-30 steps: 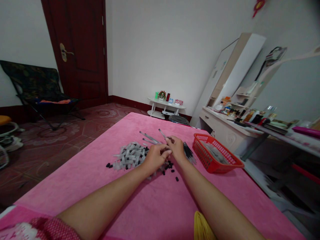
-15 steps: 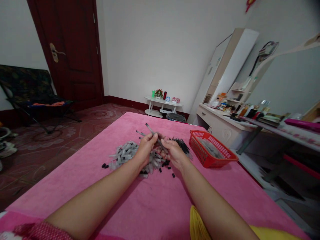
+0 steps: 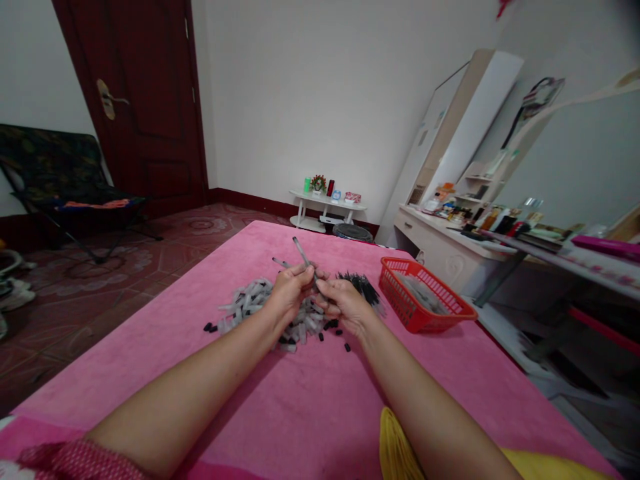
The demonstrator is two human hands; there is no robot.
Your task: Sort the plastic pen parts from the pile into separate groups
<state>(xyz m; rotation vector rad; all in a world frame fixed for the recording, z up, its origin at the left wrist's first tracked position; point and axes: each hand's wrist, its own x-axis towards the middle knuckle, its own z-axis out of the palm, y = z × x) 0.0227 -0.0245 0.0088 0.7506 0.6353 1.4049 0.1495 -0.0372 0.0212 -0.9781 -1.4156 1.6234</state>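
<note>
My left hand (image 3: 290, 292) is closed on a slim translucent grey pen (image 3: 301, 250), which sticks up and away from me, dark at its far end. Another pen-like stick (image 3: 281, 262) pokes out to the left from under the same hand. My right hand (image 3: 346, 301) pinches the near end of the pen close to the left fingers; what exactly lies between the fingertips is hidden. Beneath both hands spreads a pile of translucent pen caps (image 3: 247, 300). Small black plugs (image 3: 348, 347) lie scattered around it. Thin black refills (image 3: 365, 287) sit in a bundle behind my right hand.
A red plastic basket (image 3: 425, 320) with translucent pen parts (image 3: 423, 293) stands on the right of the pink-covered table (image 3: 300, 413). Yellow cloth (image 3: 397, 447) hangs by my right forearm. Beyond are a dressing table (image 3: 450, 240), a low white stand (image 3: 327, 200) and a folding chair (image 3: 65, 173).
The pen in my hands has tilted more upright and its far end stands higher. Fewer sticks show beside my left hand. Both hands remain together over the pile.
</note>
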